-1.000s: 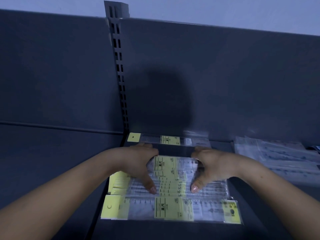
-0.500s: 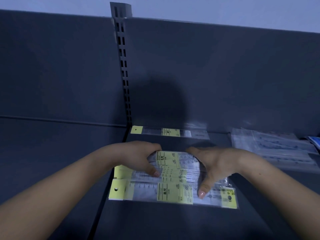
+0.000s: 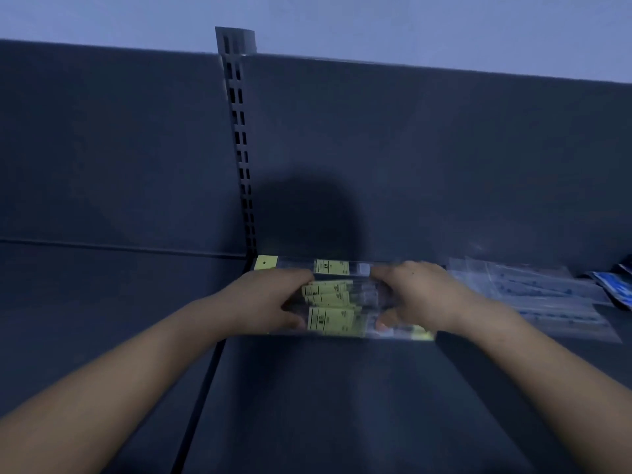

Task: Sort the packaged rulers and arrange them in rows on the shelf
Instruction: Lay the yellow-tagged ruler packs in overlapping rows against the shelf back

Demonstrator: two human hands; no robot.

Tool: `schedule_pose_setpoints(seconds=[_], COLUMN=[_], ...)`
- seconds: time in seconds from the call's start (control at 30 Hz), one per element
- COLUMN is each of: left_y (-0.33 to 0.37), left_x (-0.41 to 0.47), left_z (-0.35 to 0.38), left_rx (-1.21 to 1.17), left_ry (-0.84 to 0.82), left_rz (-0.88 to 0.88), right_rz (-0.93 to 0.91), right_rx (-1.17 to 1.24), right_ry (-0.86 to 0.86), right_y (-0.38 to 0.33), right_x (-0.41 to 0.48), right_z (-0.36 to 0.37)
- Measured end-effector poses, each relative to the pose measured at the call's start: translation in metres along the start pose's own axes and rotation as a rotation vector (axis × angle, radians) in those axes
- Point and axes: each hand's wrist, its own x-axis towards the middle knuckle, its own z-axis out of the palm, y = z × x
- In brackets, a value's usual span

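Note:
A stack of packaged rulers (image 3: 333, 311) in clear sleeves with yellow labels lies on the dark shelf (image 3: 342, 405), close to the back panel. My left hand (image 3: 270, 302) grips its left part and my right hand (image 3: 410, 295) grips its right part, thumbs toward me. Just behind the stack a single packaged ruler (image 3: 318, 266) lies along the back panel. The stack's ends are partly hidden by my hands.
A loose pile of clear-sleeved rulers (image 3: 533, 295) lies to the right on the same shelf, with a blue package (image 3: 615, 289) at the far right. A slotted upright (image 3: 239, 145) divides the back panel.
Both hands have pushed the stack away from me toward the back panel, next to the single ruler. The spread packages have been gathered more tightly.

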Motion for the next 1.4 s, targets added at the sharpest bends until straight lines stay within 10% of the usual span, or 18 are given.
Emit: schedule_pose_setpoints(seconds=[0.6,1.4], left_y=[-0.025,-0.025], left_x=[0.046,0.075], left_z=[0.001,0.009], left_rx=[0.122,0.45], left_ry=[-0.052,0.033], left_rz=[-0.042,0.008], right_rz=[0.02,-0.077], right_rx=[0.245,-0.025], right_ry=[-0.136,0.108], right_y=[0.033,0.023], right_x=[0.043,0.069], right_z=[0.02,0.042])
